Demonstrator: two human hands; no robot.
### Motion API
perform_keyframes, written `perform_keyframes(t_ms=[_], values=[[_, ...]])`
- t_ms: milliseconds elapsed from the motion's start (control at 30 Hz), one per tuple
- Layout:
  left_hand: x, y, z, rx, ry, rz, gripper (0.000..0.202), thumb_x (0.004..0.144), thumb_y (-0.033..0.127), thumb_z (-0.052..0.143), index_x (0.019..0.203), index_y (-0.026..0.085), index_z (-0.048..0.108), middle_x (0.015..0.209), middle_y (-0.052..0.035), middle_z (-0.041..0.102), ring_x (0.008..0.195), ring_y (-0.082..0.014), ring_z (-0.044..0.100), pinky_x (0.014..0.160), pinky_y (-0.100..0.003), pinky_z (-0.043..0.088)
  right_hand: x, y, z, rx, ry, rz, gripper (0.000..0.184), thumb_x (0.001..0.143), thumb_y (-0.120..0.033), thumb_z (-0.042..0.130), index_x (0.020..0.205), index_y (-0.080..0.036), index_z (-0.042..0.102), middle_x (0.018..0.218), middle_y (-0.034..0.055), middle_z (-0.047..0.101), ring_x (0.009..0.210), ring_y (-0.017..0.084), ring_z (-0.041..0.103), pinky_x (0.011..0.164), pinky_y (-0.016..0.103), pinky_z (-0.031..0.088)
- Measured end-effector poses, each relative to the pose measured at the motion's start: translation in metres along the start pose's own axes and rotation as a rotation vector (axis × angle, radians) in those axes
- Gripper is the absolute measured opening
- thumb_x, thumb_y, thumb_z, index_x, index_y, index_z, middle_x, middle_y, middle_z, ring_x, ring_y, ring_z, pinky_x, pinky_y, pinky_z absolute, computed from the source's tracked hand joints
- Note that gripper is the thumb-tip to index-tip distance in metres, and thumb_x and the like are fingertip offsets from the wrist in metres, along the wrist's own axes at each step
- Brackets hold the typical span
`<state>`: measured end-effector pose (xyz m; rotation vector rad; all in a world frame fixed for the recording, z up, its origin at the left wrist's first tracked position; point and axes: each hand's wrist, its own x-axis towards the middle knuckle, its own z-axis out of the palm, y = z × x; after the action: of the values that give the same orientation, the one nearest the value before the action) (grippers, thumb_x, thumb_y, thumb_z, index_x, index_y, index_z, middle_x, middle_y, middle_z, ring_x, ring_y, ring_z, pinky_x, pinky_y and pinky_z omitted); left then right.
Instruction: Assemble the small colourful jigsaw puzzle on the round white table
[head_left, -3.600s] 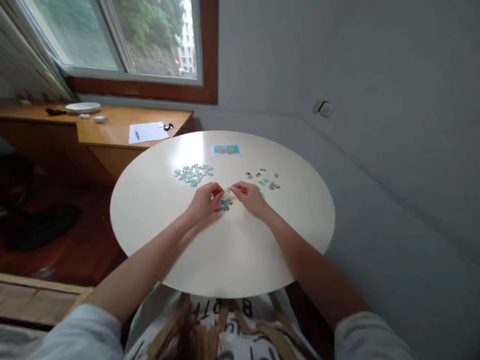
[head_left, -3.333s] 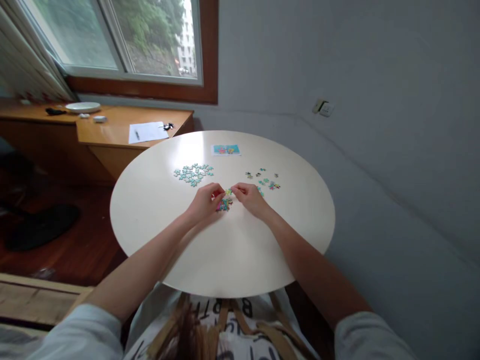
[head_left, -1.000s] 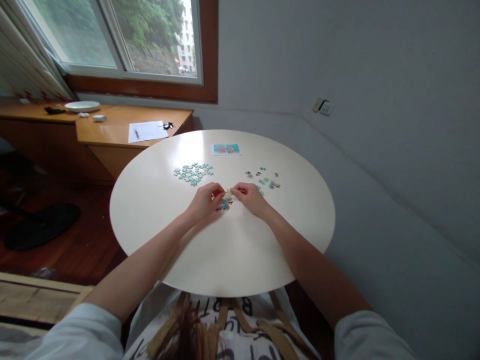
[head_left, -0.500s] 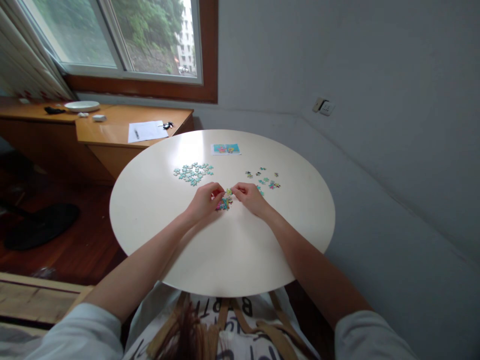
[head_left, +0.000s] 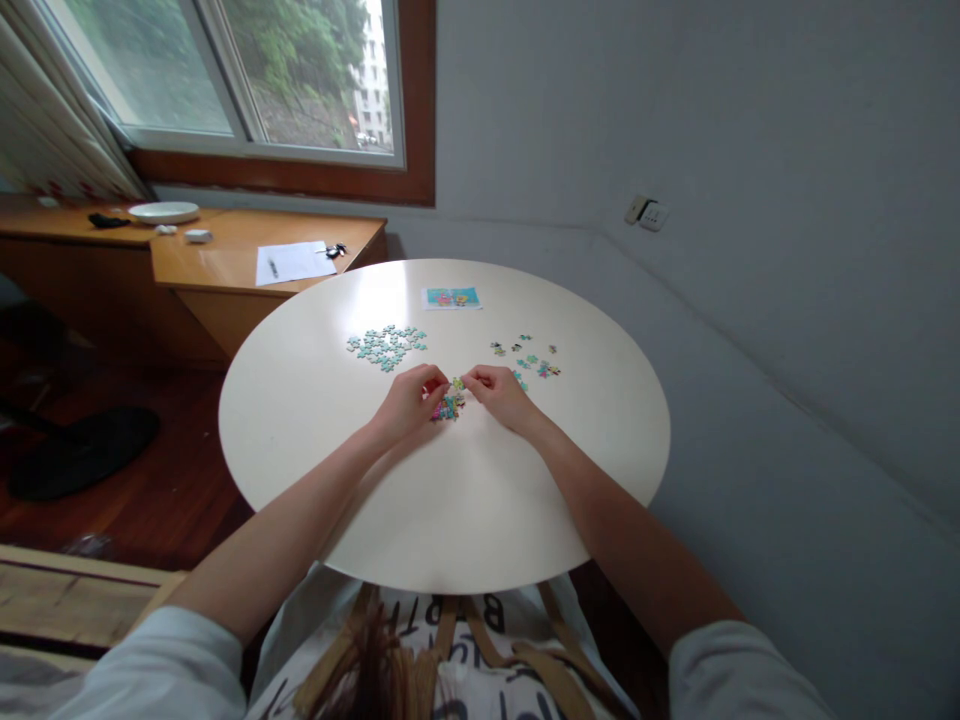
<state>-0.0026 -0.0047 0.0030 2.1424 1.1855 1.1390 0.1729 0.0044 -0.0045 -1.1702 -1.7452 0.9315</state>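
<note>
Both my hands meet at the middle of a round white table (head_left: 450,500). My left hand (head_left: 409,400) is curled, its fingertips pressed on a small joined cluster of pink, teal and yellow puzzle pieces (head_left: 448,405). My right hand (head_left: 501,395) pinches a small yellowish puzzle piece (head_left: 457,383) at the cluster's upper edge. A heap of pale teal pieces (head_left: 386,346) lies beyond my left hand. Several scattered coloured pieces (head_left: 529,358) lie beyond my right hand. A small picture card (head_left: 451,297) sits near the table's far edge.
A wooden desk (head_left: 195,265) under the window carries a sheet of paper with a pen (head_left: 291,263), a white plate (head_left: 163,212) and small items. A grey wall with a socket (head_left: 647,212) runs along the right. Dark wooden floor lies to the left.
Hardly anything has moved; both hands stay at the cluster, with only slight shifts of the fingertips and the small piece between them.
</note>
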Motion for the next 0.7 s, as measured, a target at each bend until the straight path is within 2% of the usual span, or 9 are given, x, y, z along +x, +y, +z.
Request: perform_keyframes(t_ms=[367,700], values=[[-0.0002,0.0004,-0.0005,0.008,-0.005,0.002,0.011,0.077,0.022,0.052,0.067,0.018,0.056,0.064,-0.0001,0.058,0.061,-0.0123,0.052,0.060,-0.025,0.043,0.0033,0.0076,-0.0004,-0.069,0.044,0.009,0.031,0.076,-0.044,0.050,0.060,-0.017,0.050,0.051,-0.0048,0.038,0.051,0.009,0.033,0.051,0.025,0.025],[0.0002,-0.0003,0.0007,0.002,-0.002,-0.007,0.011,0.077,0.020,0.051,0.068,0.018,0.056,0.065,-0.0002,0.058,0.061,-0.0127,0.054,0.061,-0.026,0.044,0.0011,-0.0005,-0.0041,-0.351,0.070,0.078,0.028,0.078,-0.032,0.050,0.054,-0.018,0.045,0.050,-0.0042,0.042,0.054,0.010,0.037,0.056,0.025,0.027]])
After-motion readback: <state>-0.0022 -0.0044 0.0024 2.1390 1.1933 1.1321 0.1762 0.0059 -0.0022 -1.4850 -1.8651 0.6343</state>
